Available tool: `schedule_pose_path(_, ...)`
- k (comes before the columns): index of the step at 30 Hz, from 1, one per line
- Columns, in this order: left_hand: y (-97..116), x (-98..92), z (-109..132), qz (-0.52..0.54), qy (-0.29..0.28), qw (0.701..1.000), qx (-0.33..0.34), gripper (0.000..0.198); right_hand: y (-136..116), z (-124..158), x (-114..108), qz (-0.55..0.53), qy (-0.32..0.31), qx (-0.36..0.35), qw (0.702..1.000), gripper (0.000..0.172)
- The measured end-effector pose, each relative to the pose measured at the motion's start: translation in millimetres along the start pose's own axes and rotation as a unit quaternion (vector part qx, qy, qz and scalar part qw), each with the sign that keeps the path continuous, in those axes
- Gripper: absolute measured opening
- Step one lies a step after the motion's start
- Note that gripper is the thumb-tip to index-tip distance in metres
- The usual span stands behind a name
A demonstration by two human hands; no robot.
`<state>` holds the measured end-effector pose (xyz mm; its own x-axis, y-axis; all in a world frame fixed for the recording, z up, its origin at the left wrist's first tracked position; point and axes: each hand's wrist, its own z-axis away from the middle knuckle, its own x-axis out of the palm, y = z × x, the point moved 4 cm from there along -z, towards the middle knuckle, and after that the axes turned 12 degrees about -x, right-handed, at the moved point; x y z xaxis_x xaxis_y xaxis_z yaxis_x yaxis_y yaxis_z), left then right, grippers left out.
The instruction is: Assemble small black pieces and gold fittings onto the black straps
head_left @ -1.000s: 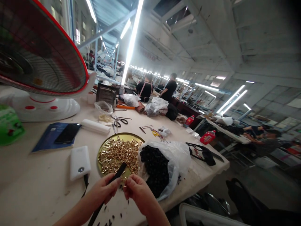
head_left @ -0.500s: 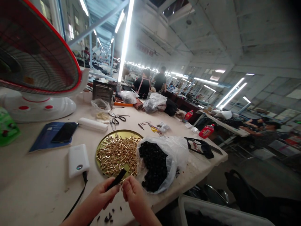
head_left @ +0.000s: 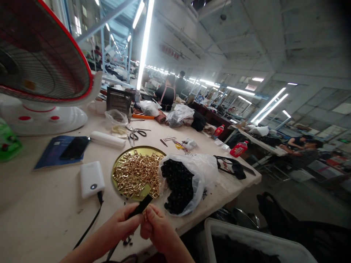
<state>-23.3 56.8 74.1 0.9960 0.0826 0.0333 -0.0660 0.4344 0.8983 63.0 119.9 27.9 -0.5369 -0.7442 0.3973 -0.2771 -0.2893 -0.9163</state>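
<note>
— Holding anything, those two hands at the near edge of the pale worktable [head_left: 41, 215]?

— Yes. Left hand [head_left: 120, 225] is closed around a flat black strap [head_left: 141, 206], thumb and fingers pinching it; the strap's free end sticks up and away toward the round gold tray [head_left: 116, 171]. Its other end runs down under the wrist and out of sight.

— And the right?

— Right hand [head_left: 156, 228] is curled tight, fingertips pressed against the strap just below its tip. A small gold metal piece [head_left: 144, 216] shows between the two thumbs, too small to make out how it sits on the strap.

— What lies around them?

— Just beyond the hands, the tray is heaped with small gold metal fittings [head_left: 137, 175]. Touching its right side is a clear plastic bag of small black pieces [head_left: 178, 184], mouth open toward the near edge. A few black bits [head_left: 126, 241] lie loose on the table under the left hand.

— Further left?

— A white power bank [head_left: 91, 179] with a black cable [head_left: 87, 226] running to the near edge. Behind it, a dark phone [head_left: 74, 147] resting on a blue notebook [head_left: 51, 157]. At the far left corner stands a white desk fan with a red-rimmed grille [head_left: 41, 73].

— Anything past the tray?

— Black-handled scissors [head_left: 136, 133] and a white oblong case [head_left: 107, 139]. Other people work at the table's far end.
</note>
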Motion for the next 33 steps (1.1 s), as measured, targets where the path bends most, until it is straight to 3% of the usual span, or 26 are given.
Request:
schedule_pose_path(4, -2.9, -5.6, -2.7, -0.022, 0.043, 0.999, 0.007, 0.031, -11.2, 0.4, -0.4, 0.130, 0.005, -0.030, 0.991, 0.043)
schedule_pose_path(7, -6.1, -10.2, -6.0, -0.045, 0.099, 0.994, 0.024, 0.028, -25.3, 0.0, -2.7, 0.295, 0.031, -0.096, 0.950, 0.044)
schedule_pose_path(9, -5.0, -10.8, -5.9, -0.055, 0.126, 0.989, 0.048, 0.027, -30.0, 0.2, -3.4, 0.349, 0.055, -0.127, 0.927, 0.045)
schedule_pose_path(11, -3.6, -7.9, -5.5, -0.051, 0.114, 0.991, 0.056, 0.029, -23.6, -0.1, -3.2, 0.274, 0.055, -0.086, 0.956, 0.046)
schedule_pose_path(13, -3.8, -3.1, -5.9, -0.031, 0.075, 0.996, 0.039, 0.032, -10.7, 0.3, 0.0, 0.107, 0.037, -0.007, 0.994, 0.044)
schedule_pose_path(16, -4.4, 2.0, -7.3, -0.013, 0.028, 0.999, 0.028, 0.037, 1.2, 1.5, 2.8, -0.048, 0.033, 0.040, 0.997, 0.043)
schedule_pose_path(20, -3.9, 1.6, -7.0, -0.092, 0.028, 0.993, 0.071, 0.037, 0.6, 0.1, -2.9, -0.027, 0.046, 0.031, 0.998, 0.043)
schedule_pose_path(24, -1.4, -3.7, -2.1, -0.228, 0.078, 0.964, 0.115, 0.030, 0.4, 0.3, 0.4, -0.112, -0.015, 0.156, 0.981, 0.048)
schedule_pose_path(25, -0.9, -4.7, -1.2, -0.255, 0.082, 0.956, 0.119, 0.029, -0.6, -0.2, -0.1, -0.097, -0.021, 0.159, 0.982, 0.047)
schedule_pose_path(27, -1.1, -6.1, -0.5, -0.278, 0.074, 0.951, 0.116, 0.029, -4.8, -3.5, -4.7, 0.005, -0.005, 0.097, 0.995, 0.044)
schedule_pose_path(30, -2.8, -6.4, -1.2, -0.240, 0.057, 0.964, 0.102, 0.031, -11.1, -7.0, -8.8, 0.147, 0.027, -0.020, 0.989, 0.047)
schedule_pose_path(31, -3.4, -5.5, -1.4, -0.224, 0.049, 0.968, 0.099, 0.031, -9.5, -7.2, -8.6, 0.133, 0.029, -0.013, 0.991, 0.047)
schedule_pose_path(33, -3.5, -2.8, -1.3, -0.222, 0.044, 0.969, 0.103, 0.031, -1.9, -6.0, -5.1, 0.018, 0.014, 0.071, 0.997, 0.048)
